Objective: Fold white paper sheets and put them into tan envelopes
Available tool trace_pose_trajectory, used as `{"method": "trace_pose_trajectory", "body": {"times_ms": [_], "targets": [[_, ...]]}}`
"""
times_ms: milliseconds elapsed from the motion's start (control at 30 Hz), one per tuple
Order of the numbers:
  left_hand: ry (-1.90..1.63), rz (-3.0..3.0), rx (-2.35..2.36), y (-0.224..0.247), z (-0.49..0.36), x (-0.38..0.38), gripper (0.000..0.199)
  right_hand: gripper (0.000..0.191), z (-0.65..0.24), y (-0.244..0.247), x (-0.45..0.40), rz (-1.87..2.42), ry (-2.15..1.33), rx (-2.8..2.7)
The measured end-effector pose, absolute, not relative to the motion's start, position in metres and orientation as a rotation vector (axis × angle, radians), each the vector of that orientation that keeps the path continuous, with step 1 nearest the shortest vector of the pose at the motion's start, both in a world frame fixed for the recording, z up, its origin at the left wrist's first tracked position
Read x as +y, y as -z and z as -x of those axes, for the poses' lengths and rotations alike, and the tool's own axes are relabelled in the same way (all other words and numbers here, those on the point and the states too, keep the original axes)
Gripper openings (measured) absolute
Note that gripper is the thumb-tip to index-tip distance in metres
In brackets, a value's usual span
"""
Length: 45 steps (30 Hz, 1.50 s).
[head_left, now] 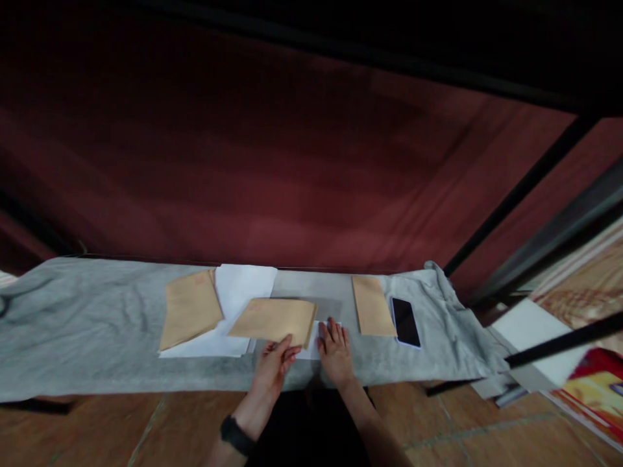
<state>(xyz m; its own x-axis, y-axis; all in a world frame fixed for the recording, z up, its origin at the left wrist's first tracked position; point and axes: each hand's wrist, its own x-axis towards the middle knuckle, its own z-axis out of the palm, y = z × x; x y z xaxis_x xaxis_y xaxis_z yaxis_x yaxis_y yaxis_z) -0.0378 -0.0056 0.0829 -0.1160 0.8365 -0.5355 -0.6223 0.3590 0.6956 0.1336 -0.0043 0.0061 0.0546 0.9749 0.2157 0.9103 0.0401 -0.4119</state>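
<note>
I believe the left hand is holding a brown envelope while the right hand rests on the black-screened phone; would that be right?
Not quite: the head view shows the right hand resting on white paper, not the phone. The left hand is indeed holding a brown envelope.

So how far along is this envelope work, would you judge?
Perhaps done: one flat brown paper envelope beside the dark-screened phone. In hand: another brown envelope in the left hand; the right hand lies flat on white paper. Seemingly left: the stacked brown envelopes and white sheets to the left.
</note>
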Motion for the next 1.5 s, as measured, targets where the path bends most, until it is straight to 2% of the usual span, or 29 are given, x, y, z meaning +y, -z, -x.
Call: {"method": "trace_pose_trajectory", "body": {"times_ms": [200, 300, 533, 700, 767, 867, 933, 1000, 1100, 1267, 1500], "targets": [[-1.276, -0.323, 1.16, -0.065, 0.004, -0.015, 0.029, 0.044, -0.137, -0.026, 0.002, 1.562, -0.883, -1.228], [-1.221, -0.3, 1.132, -0.058, -0.001, -0.019, 0.028, 0.037, -0.137, -0.032, 0.004, 1.429, -1.163, -1.0], [-1.087, -0.222, 1.031, -0.055, 0.002, -0.02, 0.036, 0.039, -0.142, -0.043, -0.006, 1.309, -1.378, -0.915], [-0.859, -0.39, 1.093, -0.052, 0.004, -0.034, 0.029, 0.032, -0.151, -0.046, -0.002, 1.289, -1.327, -0.975], [-0.767, -0.681, 1.149, -0.055, 0.006, -0.04, 0.029, 0.026, -0.157, -0.045, 0.0, 1.291, -1.269, -1.003], [-0.874, -1.442, 1.238, -0.069, 0.011, -0.037, 0.027, 0.022, -0.167, -0.046, -0.003, 1.291, -1.219, -1.049], [-0.897, -2.036, 1.29, -0.08, 0.017, -0.024, 0.061, 0.021, -0.172, -0.048, -0.007, 1.285, -1.209, -1.086], [-0.714, -2.487, 1.327, -0.087, 0.022, -0.007, 0.092, 0.02, -0.174, -0.05, -0.011, 1.277, -1.208, -1.127], [-0.465, -2.756, 1.309, -0.087, 0.028, 0.012, 0.113, 0.019, -0.175, -0.051, -0.016, 1.277, -1.202, -1.171], [-0.359, -2.794, 1.262, -0.078, 0.031, 0.014, 0.107, 0.02, -0.176, -0.041, -0.016, 1.354, -1.147, -1.16], [-0.42, -2.759, 1.273, -0.074, 0.027, 0.003, 0.1, 0.023, -0.19, -0.036, -0.025, 1.529, -0.946, -1.103]]}}
